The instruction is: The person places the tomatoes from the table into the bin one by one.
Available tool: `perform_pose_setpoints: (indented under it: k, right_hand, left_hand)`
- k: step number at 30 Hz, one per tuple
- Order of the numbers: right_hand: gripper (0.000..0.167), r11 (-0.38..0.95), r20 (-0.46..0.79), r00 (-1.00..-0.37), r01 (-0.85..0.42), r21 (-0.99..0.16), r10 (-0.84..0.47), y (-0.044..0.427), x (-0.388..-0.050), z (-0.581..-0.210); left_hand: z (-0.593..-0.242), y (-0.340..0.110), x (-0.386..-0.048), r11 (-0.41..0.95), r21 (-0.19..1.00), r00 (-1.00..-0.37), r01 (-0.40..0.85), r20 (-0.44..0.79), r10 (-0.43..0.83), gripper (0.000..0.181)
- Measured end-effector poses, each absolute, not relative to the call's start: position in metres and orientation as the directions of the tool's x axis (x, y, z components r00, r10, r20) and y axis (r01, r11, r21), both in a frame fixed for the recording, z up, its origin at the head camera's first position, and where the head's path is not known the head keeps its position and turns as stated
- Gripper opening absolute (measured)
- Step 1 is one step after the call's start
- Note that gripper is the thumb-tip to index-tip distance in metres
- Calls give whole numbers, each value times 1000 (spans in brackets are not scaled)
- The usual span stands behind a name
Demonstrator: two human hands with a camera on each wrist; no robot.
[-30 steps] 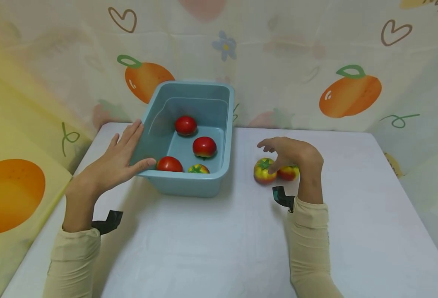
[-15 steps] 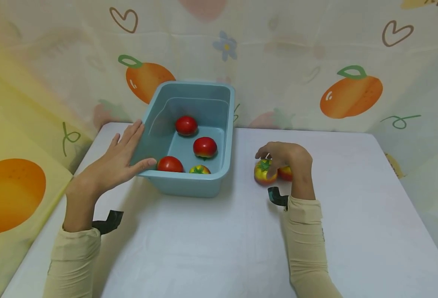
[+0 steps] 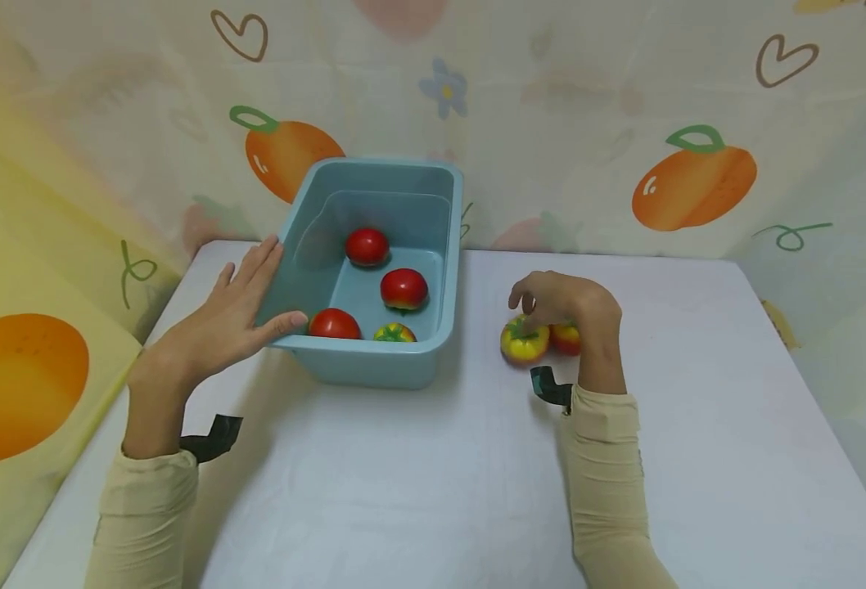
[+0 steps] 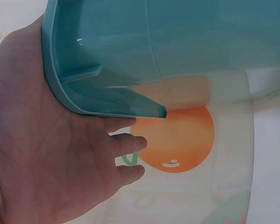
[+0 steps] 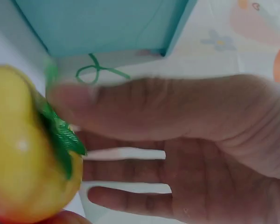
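Note:
In the head view, my left hand rests along the left rim of a blue plastic bin. Its fingers are straight, and the thumb lies over the near corner. The left wrist view shows that palm against the rim. A yellow-and-red tomato stands on the table right of the bin. My right hand pinches its green stem from above; in the right wrist view the thumb covers the stem of the tomato, and the index fingertip is hidden. Close behind sits another red-and-yellow tomato.
Inside the bin lie red tomatoes, a far one, a middle one and a near one, plus a yellow-green one partly hidden by the near rim. A white cloth covers the table; a fruit-print curtain hangs behind.
My right hand has come in leftward over the yellow-and-red tomato, and its thumb has shifted from the tomato's side up to the stem. The left hand and bin stay in place.

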State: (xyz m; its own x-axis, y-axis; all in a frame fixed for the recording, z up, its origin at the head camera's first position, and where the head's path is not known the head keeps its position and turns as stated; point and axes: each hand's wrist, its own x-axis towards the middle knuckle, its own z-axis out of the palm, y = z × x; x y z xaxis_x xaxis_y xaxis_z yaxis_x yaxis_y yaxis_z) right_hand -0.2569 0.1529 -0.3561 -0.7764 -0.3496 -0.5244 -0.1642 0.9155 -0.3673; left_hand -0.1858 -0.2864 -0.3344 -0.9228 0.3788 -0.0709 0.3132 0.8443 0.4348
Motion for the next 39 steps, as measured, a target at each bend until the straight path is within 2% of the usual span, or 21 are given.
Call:
perform_pose_setpoints:
  k: [5, 13, 25, 29, 33, 39]
  right_hand:
    - [61, 929, -585, -748, -116, -353, -315, 148, -258, -360]
    - [56, 939, -574, -767, -107, -326, -287, 150, -260, -365]
    - [58, 816, -224, -878, -262, -514, -423, 171, -245, -337]
    - [54, 754, -78, -881, -351, -556, -467, 176, -239, -328]
    - [52, 721, 45, -876, -424, -548, -481, 179, -232, -320]
    - [52, 705, 151, -867, -477, -524, -475, 180, -222, -312]
  left_hand:
    - [-335, -286, -186, 842, 441, -923, 312, -69, 378, 98]
    - [-336, -287, -185, 844, 439, -924, 307, -73, 375, 98]
    - [-335, -288, -186, 850, 429, -925, 307, -77, 373, 98]
    - [-334, -288, -185, 849, 435, -925, 301, -82, 371, 98]
    - [-333, -287, -184, 847, 439, -925, 299, -85, 371, 98]
    - [-333, -287, -185, 849, 434, -924, 301, -86, 372, 98]
